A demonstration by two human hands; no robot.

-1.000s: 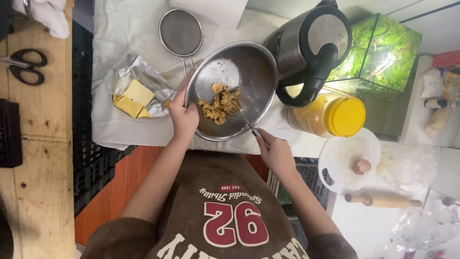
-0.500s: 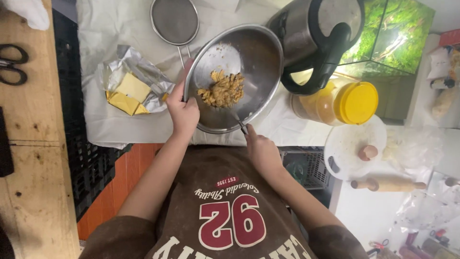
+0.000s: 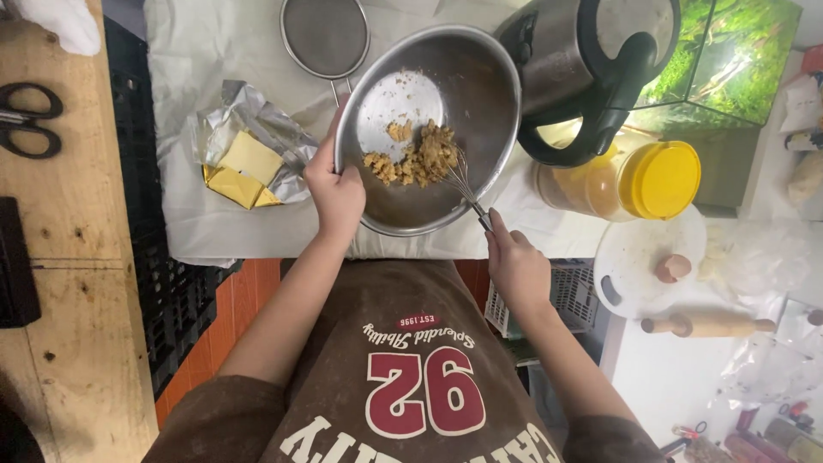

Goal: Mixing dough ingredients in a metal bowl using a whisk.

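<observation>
This was a home kitchen. Beyond the fingers [image 3: 330, 176] stood a round steel mixing bowl [image 3: 480, 94], a wire-mesh sieve [image 3: 326, 36] and foil-wrapped yellow butter [image 3: 244, 163]; right of them lay a wooden rolling pin [image 3: 707, 324] and a steel electric kettle [image 3: 591, 69].

The left hand [image 3: 336, 190] covers part of the steel bowl's [image 3: 467, 81] near rim. The kettle [image 3: 591, 64] hides the bowl's far right edge and is itself cut off at the top, as is the sieve [image 3: 326, 36] behind the bowl.
</observation>
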